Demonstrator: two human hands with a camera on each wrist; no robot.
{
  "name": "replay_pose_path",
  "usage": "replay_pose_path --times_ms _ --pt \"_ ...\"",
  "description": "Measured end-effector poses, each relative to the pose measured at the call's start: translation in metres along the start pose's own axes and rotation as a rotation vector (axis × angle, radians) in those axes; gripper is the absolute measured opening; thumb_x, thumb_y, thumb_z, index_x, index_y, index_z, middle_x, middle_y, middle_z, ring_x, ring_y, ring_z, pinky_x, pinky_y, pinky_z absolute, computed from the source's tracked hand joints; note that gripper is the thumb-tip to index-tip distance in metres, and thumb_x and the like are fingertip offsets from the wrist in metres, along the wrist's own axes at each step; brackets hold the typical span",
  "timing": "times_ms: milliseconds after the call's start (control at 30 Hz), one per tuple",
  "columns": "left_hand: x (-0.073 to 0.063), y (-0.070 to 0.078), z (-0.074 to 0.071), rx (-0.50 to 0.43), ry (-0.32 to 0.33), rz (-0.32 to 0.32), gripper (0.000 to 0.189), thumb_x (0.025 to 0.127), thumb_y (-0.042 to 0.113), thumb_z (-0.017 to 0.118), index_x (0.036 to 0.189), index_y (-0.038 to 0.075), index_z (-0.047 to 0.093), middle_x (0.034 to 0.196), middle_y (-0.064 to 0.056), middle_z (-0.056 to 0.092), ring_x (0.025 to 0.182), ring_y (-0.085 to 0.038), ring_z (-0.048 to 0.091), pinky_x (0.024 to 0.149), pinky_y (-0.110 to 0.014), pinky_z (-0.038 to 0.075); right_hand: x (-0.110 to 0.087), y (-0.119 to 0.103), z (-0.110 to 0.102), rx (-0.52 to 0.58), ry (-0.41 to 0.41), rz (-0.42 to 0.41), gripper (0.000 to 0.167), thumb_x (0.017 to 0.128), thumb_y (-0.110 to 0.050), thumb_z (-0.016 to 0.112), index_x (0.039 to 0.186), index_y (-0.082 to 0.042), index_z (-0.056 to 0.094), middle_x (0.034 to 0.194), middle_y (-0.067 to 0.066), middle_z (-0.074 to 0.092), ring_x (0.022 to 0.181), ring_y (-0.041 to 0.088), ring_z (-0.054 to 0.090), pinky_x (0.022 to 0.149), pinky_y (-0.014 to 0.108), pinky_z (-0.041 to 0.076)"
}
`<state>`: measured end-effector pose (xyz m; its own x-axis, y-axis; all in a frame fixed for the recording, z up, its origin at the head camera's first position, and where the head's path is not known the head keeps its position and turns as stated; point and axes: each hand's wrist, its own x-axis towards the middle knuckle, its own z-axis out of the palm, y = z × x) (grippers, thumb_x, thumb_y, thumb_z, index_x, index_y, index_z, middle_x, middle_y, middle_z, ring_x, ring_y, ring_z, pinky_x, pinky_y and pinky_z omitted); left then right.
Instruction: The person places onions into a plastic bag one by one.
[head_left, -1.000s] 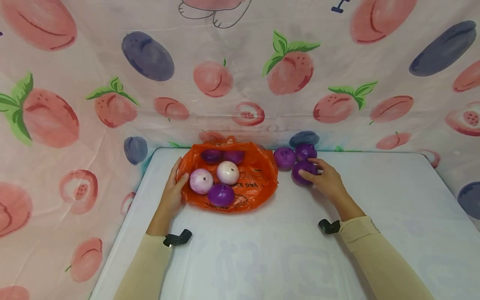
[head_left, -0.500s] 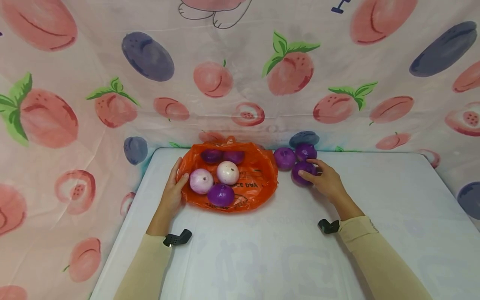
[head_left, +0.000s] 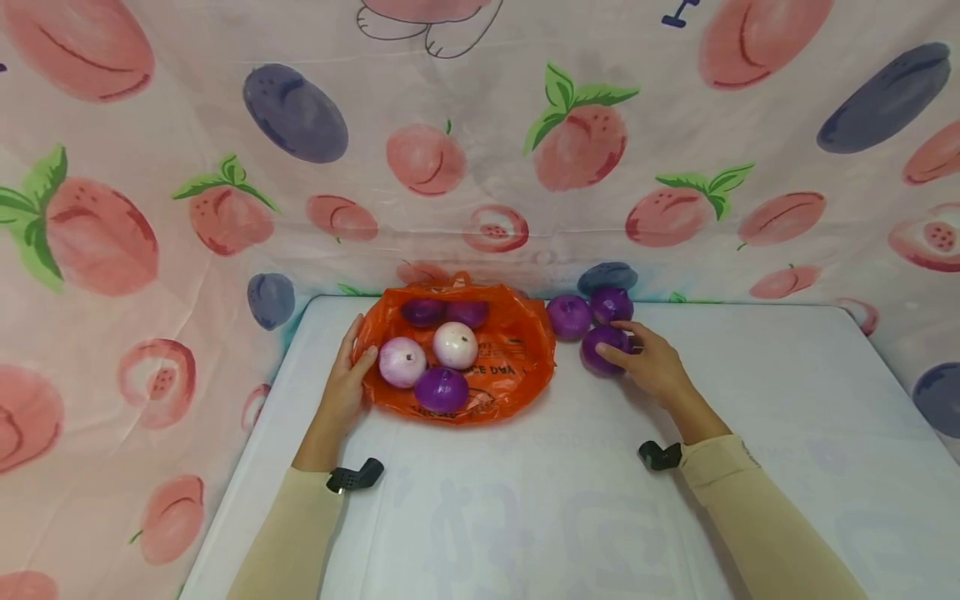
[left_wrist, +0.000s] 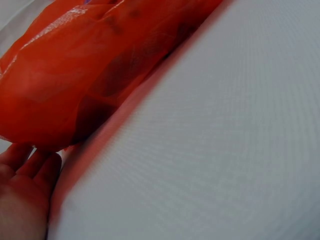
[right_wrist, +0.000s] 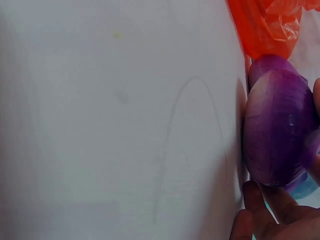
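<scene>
Purple and glossy, an onion [head_left: 597,357] sits in the grasp of my right fingers [right_wrist: 256,200]; whether it touches the counter [head_left: 525,500] I cannot tell. Two more onions [head_left: 569,317] lie just beyond these fingers. My left fingers [left_wrist: 47,170] hold the side of the orange bag [head_left: 525,383], with pale and purple onions [head_left: 402,364] in it. I judge this the gripping step; the next move calls for a secure pinch and a steady bag.
</scene>
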<state>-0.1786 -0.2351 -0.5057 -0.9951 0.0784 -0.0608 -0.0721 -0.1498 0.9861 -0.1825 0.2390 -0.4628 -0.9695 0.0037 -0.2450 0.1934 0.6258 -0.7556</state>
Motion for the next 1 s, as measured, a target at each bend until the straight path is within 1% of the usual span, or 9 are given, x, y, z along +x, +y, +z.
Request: replay_pose_path --times_ms 167,367,500,600,700,833,1000 --pt "0.001 -0.001 0.0 -0.005 0.004 -0.002 0.065 0.108 0.025 0.05 0.164 0.037 0.018 0.17 0.007 0.019 0.157 -0.02 0.021 0.124 -0.038 0.031 -0.006 -0.002 0.001 0.034 -0.033 0.007 0.079 0.093 -0.055 0.069 0.156 -0.017 0.041 0.154 0.026 0.044 0.134 0.041 0.048 0.093 0.045 0.06" --pt "0.001 -0.001 0.0 0.006 0.005 -0.005 0.064 0.108 0.026 0.05 0.162 0.041 0.02 0.17 0.008 0.02 0.157 -0.019 0.021 0.125 -0.04 0.031 -0.014 -0.007 0.004 0.07 -0.035 -0.031 0.075 0.093 -0.055 0.07 0.153 -0.017 0.045 0.153 0.026 0.045 0.138 0.044 0.045 0.097 0.05 0.057" --pt "0.001 0.0 0.0 0.014 0.012 -0.004 0.063 0.108 0.026 0.05 0.162 0.042 0.021 0.17 0.009 0.02 0.157 -0.019 0.021 0.125 -0.04 0.031 -0.018 -0.014 0.006 0.083 -0.042 -0.043 0.076 0.092 -0.057 0.069 0.154 -0.019 0.045 0.155 0.025 0.043 0.139 0.045 0.044 0.101 0.055 0.055" --pt "0.0 0.001 0.0 0.01 0.013 -0.006 0.062 0.108 0.026 0.05 0.161 0.044 0.023 0.17 0.009 0.02 0.157 -0.019 0.021 0.125 -0.041 0.03 -0.023 -0.021 0.006 0.103 -0.056 -0.037 0.079 0.091 -0.059 0.069 0.155 -0.021 0.042 0.157 0.024 0.041 0.14 0.045 0.043 0.101 0.055 0.056" --pt "0.0 0.001 0.0 0.009 0.013 -0.006 0.063 0.108 0.026 0.05 0.162 0.043 0.022 0.17 0.009 0.019 0.158 -0.019 0.02 0.126 -0.041 0.029 -0.027 -0.028 0.007 0.118 -0.063 -0.046 0.079 0.091 -0.058 0.069 0.155 -0.023 0.042 0.157 0.022 0.042 0.138 0.045 0.046 0.098 0.055 0.057" --pt "0.0 0.0 -0.001 0.01 0.011 -0.004 0.064 0.108 0.026 0.05 0.163 0.04 0.02 0.171 0.009 0.019 0.158 -0.02 0.02 0.125 -0.04 0.03 -0.032 -0.037 0.008 0.13 -0.057 -0.078 0.074 0.092 -0.054 0.07 0.154 -0.022 0.044 0.155 0.022 0.044 0.134 0.044 0.049 0.099 0.057 0.056" --pt "0.0 -0.001 -0.001 -0.01 0.004 -0.004 0.063 0.108 0.026 0.05 0.162 0.042 0.021 0.17 0.008 0.02 0.157 -0.02 0.021 0.122 -0.033 0.035 -0.036 -0.044 0.009 0.14 -0.052 -0.091 0.074 0.091 -0.054 0.071 0.153 -0.022 0.046 0.154 0.021 0.045 0.133 0.044 0.051 0.101 0.058 0.054"
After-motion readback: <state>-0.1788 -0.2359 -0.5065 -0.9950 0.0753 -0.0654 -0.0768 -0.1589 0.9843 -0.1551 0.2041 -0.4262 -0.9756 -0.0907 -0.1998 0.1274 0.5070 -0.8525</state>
